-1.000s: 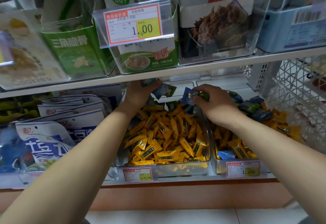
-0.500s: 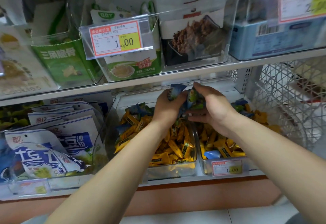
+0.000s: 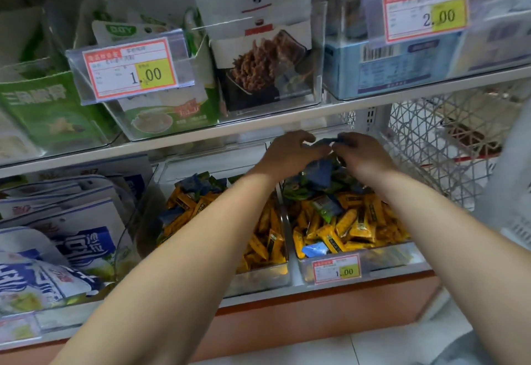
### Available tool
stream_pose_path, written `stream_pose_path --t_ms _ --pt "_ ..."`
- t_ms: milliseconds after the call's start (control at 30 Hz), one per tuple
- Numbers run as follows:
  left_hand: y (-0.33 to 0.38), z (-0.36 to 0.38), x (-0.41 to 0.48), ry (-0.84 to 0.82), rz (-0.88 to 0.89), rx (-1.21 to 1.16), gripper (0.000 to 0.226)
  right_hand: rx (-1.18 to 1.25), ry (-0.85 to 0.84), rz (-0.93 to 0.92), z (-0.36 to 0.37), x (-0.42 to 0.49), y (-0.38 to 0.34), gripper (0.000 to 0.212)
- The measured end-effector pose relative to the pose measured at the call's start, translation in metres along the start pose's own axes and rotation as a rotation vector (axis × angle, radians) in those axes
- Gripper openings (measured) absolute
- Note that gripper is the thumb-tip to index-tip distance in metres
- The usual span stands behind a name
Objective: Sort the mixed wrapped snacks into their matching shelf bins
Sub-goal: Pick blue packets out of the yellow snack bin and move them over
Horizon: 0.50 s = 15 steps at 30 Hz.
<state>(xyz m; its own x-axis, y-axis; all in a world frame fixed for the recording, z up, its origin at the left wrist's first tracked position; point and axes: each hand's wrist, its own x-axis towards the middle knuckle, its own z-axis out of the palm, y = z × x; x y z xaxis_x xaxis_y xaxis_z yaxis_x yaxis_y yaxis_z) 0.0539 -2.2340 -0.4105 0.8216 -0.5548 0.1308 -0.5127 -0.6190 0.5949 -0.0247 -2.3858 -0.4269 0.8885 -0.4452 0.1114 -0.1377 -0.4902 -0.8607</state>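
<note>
Left hand (image 3: pixel 290 155): fingers curled, gripping blue snacks (image 3: pixel 324 142) at the fingertips, just under the upper shelf (image 3: pixel 258 123).
Right hand (image 3: pixel 363 158): fingers curled as well, pinching the same small bunch from the other side. The fingertips of the two hands nearly meet.
Blue snacks: held between both hands above the back of the right bin (image 3: pixel 385 258). Blur hides how many there are.
Right bin: clear plastic, on the lower shelf. It holds mostly yellow snacks (image 3: pixel 353 224), with green snacks (image 3: pixel 296 192) and more blue ones heaped at the back under the hands. One pale blue pack (image 3: pixel 314 249) lies against the front wall.
Small tag (image 3: pixel 336 268): on the right bin's front, reading 1.00.
Left bin (image 3: pixel 258 278): clear, side by side with the right bin. It is filled with yellow snacks, with a few blue and green ones at its back left. The left forearm crosses above it.
Bags (image 3: pixel 57 235): white and blue, stacked left of the bins.
Upper shelf: clear bins holding green boxes (image 3: pixel 48 106), a dark pack (image 3: pixel 267 69) and a pale blue box (image 3: pixel 402 66).
Upper tags: one reads 1.00 (image 3: pixel 129 70), the other 2.00 (image 3: pixel 425 10).
Basket (image 3: pixel 431 140): white mesh, right of the right bin.
</note>
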Motion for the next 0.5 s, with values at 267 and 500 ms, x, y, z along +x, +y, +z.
stream_pose_path --t_ms 267,500 --pt "-0.061 -0.059 -0.088 0.162 0.053 0.067 0.015 -0.183 0.005 -0.337 0.016 -0.027 -0.026 0.018" --pt "-0.12 -0.088 -0.171 -0.153 -0.048 0.374 0.054 -0.476 -0.382 -0.694 0.083 -0.072 -0.063 0.046"
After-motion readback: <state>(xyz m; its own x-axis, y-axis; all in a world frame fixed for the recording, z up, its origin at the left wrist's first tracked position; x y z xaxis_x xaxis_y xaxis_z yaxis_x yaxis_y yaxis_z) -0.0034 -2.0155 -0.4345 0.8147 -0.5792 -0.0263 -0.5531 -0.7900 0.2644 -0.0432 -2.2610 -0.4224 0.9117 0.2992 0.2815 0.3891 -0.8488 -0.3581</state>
